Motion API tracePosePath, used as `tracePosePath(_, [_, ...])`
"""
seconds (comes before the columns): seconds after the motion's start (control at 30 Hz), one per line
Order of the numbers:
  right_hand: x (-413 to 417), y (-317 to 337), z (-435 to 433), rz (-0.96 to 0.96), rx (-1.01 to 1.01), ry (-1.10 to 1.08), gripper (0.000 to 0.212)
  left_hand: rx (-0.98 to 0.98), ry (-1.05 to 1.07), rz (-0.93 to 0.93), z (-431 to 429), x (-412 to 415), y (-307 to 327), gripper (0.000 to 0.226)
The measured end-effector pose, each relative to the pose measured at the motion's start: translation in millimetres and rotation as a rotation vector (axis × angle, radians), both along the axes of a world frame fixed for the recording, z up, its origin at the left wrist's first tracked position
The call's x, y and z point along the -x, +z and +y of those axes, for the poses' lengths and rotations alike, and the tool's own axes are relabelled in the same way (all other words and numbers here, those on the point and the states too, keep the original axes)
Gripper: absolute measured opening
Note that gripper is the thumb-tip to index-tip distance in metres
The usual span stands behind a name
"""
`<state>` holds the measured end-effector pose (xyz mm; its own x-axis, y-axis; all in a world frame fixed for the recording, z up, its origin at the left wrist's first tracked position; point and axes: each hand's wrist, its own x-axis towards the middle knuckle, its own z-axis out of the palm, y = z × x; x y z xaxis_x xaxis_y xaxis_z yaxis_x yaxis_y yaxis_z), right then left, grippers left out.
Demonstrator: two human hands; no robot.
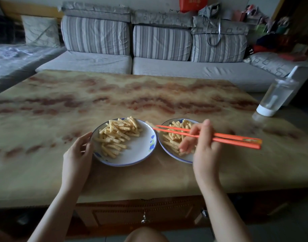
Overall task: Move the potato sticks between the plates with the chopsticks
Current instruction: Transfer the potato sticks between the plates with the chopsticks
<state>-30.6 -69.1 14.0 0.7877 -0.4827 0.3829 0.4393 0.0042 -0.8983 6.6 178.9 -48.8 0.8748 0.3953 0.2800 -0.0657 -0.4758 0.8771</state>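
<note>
Item one, left plate (137, 151), at 9 o'clock of its twin and almost touching it: it holds a broad heap of potato sticks (118, 133) spread from its 12 o'clock rim down to 7 o'clock, with the 4 o'clock part bare. Item two, right plate (185, 158): a second pile (174, 137), partly hidden behind your fingers, so its full amount cannot be counted. Item three, chopsticks (224, 137), orange, gripped by your right hand (202, 147) with the fingers curled round them, the tips pointing to 10 o'clock. Item four, a single stick (149, 123), blurred, pinched at those tips just past the right plate's 10 o'clock rim and beside the left plate's 2 o'clock rim, in the air between the two. Item five, left hand (78, 152), against the left plate's 9 o'clock rim with curved fingers; whether it pinches the rim or only touches it cannot be told. Status, as a judgement: the transfer is mid-run, probably right to left, with one piece in transit and many left on the right plate. Sundry: table (149, 95); bottle (276, 97) at 2 o'clock.
</note>
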Motion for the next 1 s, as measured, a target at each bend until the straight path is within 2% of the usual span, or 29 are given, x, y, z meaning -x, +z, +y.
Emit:
tracePosePath(0.2, [0.0, 7.7, -43.1, -0.04, -0.039, -0.303, 0.042, -0.011, 0.011, 0.005, -0.4, 0.1, -0.5, 0.031])
tracePosePath(0.37, [-1.6, 4.1, -55.6, -0.007, 0.005, -0.367, 0.044, -0.02, 0.008, 0.002, 1.1, -1.1, -1.7, 0.032])
tracePosePath(0.57, [1.6, 4.8, -48.0, -0.042, 0.021, -0.335, 0.042, -0.024, 0.006, -0.003, 0.2, -0.9, -0.9, 0.032])
tracePosePath(0.67, [4.7, 9.2, -38.3, -0.085, -0.003, -0.235, 0.042, -0.021, 0.008, 0.0, 0.8, -1.6, -0.9, 0.031])
tracePosePath(0.8, [7.1, 5.6, -10.1, 0.004, -0.035, 0.073, 0.043, -0.01, 0.01, 0.002, 0.0, -0.7, 0.0, 0.032])
tracePosePath(1.0, [7.6, -13.3, 34.4, 0.043, 0.098, 0.456, 0.038, 0.001, 0.007, -0.002, 0.5, -1.1, -1.0, 0.031])
